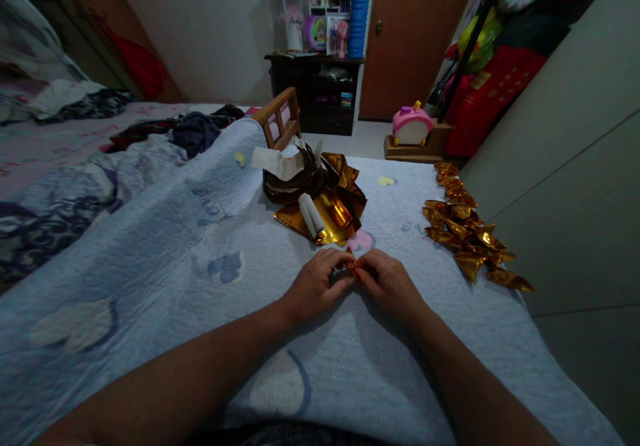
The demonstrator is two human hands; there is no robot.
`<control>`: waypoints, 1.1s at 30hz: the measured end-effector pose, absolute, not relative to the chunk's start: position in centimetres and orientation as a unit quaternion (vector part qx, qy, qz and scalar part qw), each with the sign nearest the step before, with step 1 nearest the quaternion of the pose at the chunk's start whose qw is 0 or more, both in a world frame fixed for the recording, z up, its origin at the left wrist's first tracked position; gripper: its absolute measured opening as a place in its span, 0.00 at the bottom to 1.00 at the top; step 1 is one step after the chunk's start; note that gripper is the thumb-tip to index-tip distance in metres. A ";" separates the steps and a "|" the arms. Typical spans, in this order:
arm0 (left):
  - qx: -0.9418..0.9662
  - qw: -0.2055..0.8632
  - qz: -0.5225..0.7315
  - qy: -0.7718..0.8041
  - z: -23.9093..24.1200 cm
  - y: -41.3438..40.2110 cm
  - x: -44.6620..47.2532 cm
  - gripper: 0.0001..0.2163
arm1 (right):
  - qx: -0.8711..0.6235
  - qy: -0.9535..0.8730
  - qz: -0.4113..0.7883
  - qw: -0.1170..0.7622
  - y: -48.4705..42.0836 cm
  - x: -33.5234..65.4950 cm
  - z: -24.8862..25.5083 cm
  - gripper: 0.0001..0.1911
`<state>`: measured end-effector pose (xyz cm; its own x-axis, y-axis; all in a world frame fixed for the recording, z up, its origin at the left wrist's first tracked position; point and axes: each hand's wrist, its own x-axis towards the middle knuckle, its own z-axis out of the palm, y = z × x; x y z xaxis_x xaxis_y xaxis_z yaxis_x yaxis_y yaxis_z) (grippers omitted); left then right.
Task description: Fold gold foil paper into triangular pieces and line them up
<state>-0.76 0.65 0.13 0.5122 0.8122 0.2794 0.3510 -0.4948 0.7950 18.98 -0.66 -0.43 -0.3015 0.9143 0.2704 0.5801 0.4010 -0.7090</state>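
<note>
Between the fingertips of both hands is a small piece of shiny gold foil paper (351, 267), mostly hidden by the fingers. My left hand (320, 278) pinches it from the left, with the fingers curled. From the other side my right hand (389, 283) pinches the same piece with thumb and fingers. Just beyond the hands lies a pile of gold foil sheets (345, 209), with a rolled whitish paper (311, 216) on top. A stack of curled brown and white paper (290, 173) rests behind it. To the right, several folded gold foil pieces (465, 233) form a cluster.
A pale blue quilt (225, 319) with heart patterns covers the surface under my arms. Clothes (195, 133) lie at the left. Beyond the far edge stand a wooden rail (280, 123), a dark cabinet (315, 93) and a pink toy (413, 126). A pale panel (565, 186) borders the right side.
</note>
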 end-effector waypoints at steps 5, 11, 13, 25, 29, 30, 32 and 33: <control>0.798 0.341 0.341 0.363 0.1 0.7 -0.7 0.10 | -0.490 -0.766 0.247 0.334 -0.6 19.0 -0.5 0.05; 0.796 0.347 0.341 0.360 0.0 0.7 -0.7 0.10 | -0.496 -0.763 0.250 0.332 -0.7 18.9 -0.3 0.05; 0.797 0.346 0.341 0.360 0.0 0.7 -0.7 0.10 | -0.493 -0.766 0.251 0.329 -0.7 18.9 -0.3 0.05; 0.793 0.354 0.336 0.364 0.0 0.7 -0.7 0.06 | -0.475 -0.775 0.261 0.326 -0.8 18.9 0.1 0.08; 0.793 0.351 0.339 0.365 0.0 0.7 -0.7 0.05 | -0.468 -0.776 0.263 0.331 -0.9 18.9 0.4 0.09; 0.793 0.350 0.340 0.365 0.0 0.7 -0.7 0.05 | -0.467 -0.777 0.263 0.330 -0.9 18.9 0.5 0.09; 0.791 0.350 0.343 0.365 0.0 0.7 -0.7 0.04 | -0.467 -0.778 0.263 0.328 -0.9 18.9 0.6 0.11; 0.790 0.351 0.344 0.367 0.0 0.7 -0.7 0.03 | -0.466 -0.778 0.263 0.329 -1.0 19.0 0.7 0.11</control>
<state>-0.71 0.73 0.01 0.4943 0.8210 0.2856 0.3383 -0.4843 0.8068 18.95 -0.97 0.71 -0.3484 0.8985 0.2671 0.5529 0.4271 -0.7155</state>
